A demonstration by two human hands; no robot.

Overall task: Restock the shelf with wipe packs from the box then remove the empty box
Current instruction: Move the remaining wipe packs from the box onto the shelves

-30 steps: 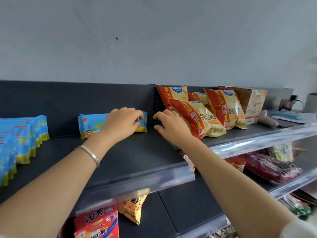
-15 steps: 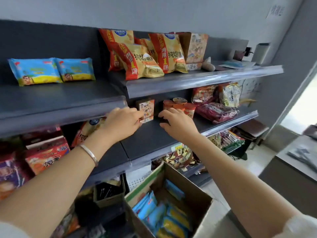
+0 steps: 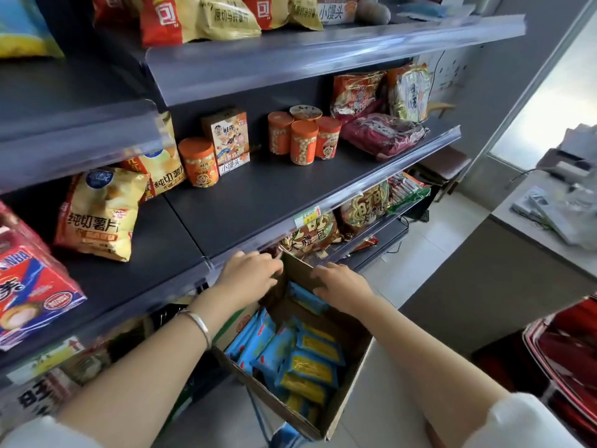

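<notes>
Dark grey shop shelving fills the left of my feed, with a grey counter off to the right. Below the shelves stands one open brown cardboard box. In it are the blue and yellow plastic wipe packs, packed on edge in two rows. I count at least eight; the deeper ones are too crowded to number. One more blue and yellow pack shows at the corner of the top shelf.

On the middle shelf I count five orange cylindrical snack tubs, four clustered and one apart to the left, just beside one upright printed carton.

The left hand, with one silver bangle on its wrist, hovers by the box's far flap. Its grip is loose, fingers lightly bent, holding nothing. The right hand is over the far end of the box, fingers nearly straight, its grip empty. I cannot tell whether they touch the flap.

Half a second ago both hands were level with the middle shelf's edge. Now they are lower, at the box mouth, and the camera has tipped down, cutting off most of the top shelf.
</notes>
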